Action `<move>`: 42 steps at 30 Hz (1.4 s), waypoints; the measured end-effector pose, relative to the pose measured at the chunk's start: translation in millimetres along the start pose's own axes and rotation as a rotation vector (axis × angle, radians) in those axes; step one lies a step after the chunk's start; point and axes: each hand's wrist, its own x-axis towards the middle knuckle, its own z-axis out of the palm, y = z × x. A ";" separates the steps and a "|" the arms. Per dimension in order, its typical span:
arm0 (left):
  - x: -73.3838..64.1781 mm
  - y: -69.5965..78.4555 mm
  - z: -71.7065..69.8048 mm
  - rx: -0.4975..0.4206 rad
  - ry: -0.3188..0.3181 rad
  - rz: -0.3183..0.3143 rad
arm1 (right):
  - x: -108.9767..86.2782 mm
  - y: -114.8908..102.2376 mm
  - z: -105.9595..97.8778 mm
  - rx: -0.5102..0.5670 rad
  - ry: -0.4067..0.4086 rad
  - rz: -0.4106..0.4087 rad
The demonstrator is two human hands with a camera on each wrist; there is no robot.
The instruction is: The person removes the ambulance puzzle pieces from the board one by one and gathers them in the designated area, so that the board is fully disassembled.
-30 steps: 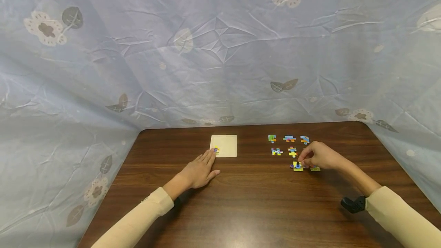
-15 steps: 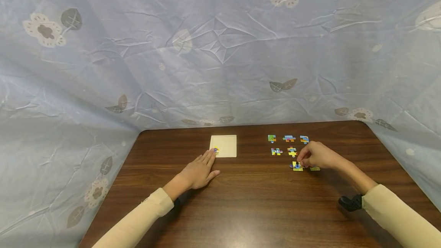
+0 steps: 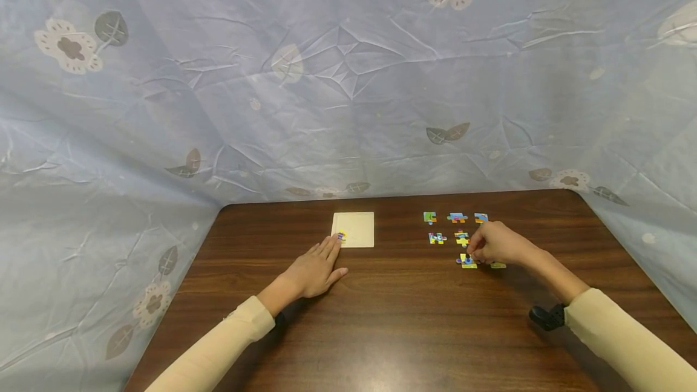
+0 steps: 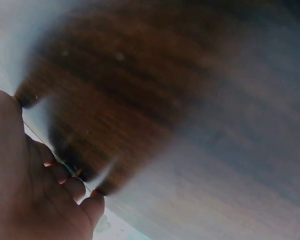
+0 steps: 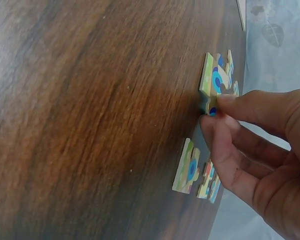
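My left hand (image 3: 311, 271) lies flat on the table, fingertips at the lower left of a cream square puzzle board (image 3: 359, 224). A small yellow and blue puzzle piece (image 3: 342, 236) shows on the board beside those fingertips. In the left wrist view the left hand (image 4: 40, 195) has straight fingers meeting the dark wood. My right hand (image 3: 500, 244) pinches the edge of a yellow-green puzzle piece with a blue circle (image 3: 468, 262). From the right wrist, thumb and fingers grip that piece's side (image 5: 210, 82), which looks slightly tilted.
Several other puzzle pieces sit in loose rows at the right, among them a green one (image 3: 429, 217), a blue one (image 3: 457, 218) and a yellow one (image 3: 461, 238). Another yellow-green piece (image 3: 498, 265) lies under the right hand. A patterned cloth (image 3: 348, 156) hangs behind the wooden table (image 3: 359, 319).
My right hand and forearm have shifted slightly left, and the pinched puzzle piece has moved a little left with them. The left hand stays where it was.
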 end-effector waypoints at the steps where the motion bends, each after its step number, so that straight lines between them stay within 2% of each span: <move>1: 0.0 0.0 0.0 0.000 -0.001 -0.001 | 0.3 -0.8 0.2 -0.007 0.000 0.000; 7: -0.1 0.0 -0.2 -0.009 0.003 -0.004 | 1.8 -4.5 0.4 -0.068 0.006 -0.032; 18: -0.5 -0.8 0.3 -0.008 -0.005 -0.001 | 1.8 -11.8 0.8 -0.098 0.012 -0.004; 25: 0.5 -1.0 0.1 -0.002 -0.006 -0.003 | 4.0 -6.3 5.0 -0.158 0.031 -0.040; 35: 0.9 -0.6 -1.2 0.007 -0.005 -0.002 | 4.7 -5.9 5.0 -0.183 0.033 -0.058; 42: 1.0 -1.8 1.9 0.006 0.003 0.001 | 4.1 -7.7 5.2 -0.182 0.023 -0.028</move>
